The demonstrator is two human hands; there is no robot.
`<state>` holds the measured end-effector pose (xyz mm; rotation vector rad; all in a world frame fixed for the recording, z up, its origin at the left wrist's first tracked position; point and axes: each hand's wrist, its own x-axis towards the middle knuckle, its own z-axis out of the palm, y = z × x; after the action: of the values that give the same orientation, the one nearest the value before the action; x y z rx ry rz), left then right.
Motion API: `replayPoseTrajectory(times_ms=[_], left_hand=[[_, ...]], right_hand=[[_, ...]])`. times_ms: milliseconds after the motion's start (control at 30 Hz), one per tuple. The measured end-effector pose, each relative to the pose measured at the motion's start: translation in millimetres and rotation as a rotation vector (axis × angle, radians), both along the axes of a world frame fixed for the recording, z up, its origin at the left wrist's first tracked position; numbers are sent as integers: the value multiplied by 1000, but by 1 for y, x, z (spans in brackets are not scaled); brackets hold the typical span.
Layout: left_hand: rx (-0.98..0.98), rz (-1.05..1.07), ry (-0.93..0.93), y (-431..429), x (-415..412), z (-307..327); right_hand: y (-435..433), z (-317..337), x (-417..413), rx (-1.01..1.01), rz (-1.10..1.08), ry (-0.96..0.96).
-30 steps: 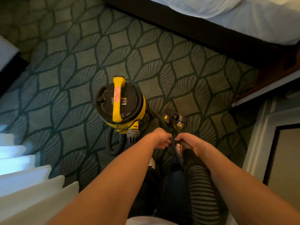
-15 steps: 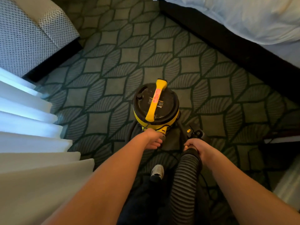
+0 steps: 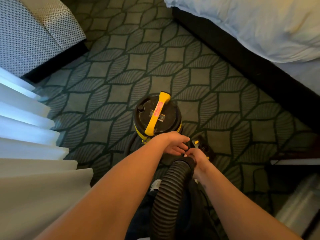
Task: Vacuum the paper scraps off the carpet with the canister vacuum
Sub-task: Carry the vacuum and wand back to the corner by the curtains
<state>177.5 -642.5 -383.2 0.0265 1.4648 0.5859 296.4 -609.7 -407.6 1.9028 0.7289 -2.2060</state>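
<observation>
A person's right hand (image 3: 196,157) grips the cuffed end of a ribbed black hose (image 3: 168,193), while the left hand (image 3: 174,144), fingers loosely straight and holding nothing, reaches in beside it. Just beyond, the yellow canister vacuum (image 3: 156,116) stands on the patterned carpet (image 3: 121,66), between a chair (image 3: 34,32) and a bed (image 3: 259,26). No paper scraps are in sight, and the work looks to be at the setting-up stage, with all the cleaning left to do.
</observation>
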Motion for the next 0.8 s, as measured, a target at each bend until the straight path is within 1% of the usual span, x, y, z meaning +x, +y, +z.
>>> replayPoseTrajectory(times_ms=[100,233,367,567,700,800], left_hand=[[33,-28,5,33,9,8],[65,-56,69,76,19,13],[92,50,126,118,24,9],[101,245,343,180,19,-12],[87,319,395,214,7,-33],[61,362,364,233,-2,-50]], right_hand=[[20,6,-4,47,-36,77],[63,11,-3,119,0,69],[115,11,-2,198,46,27],[181,10,-13,251,223,-18],[220,-8,-27,310,362,-52],[246,-30,-36,368,474,-73]])
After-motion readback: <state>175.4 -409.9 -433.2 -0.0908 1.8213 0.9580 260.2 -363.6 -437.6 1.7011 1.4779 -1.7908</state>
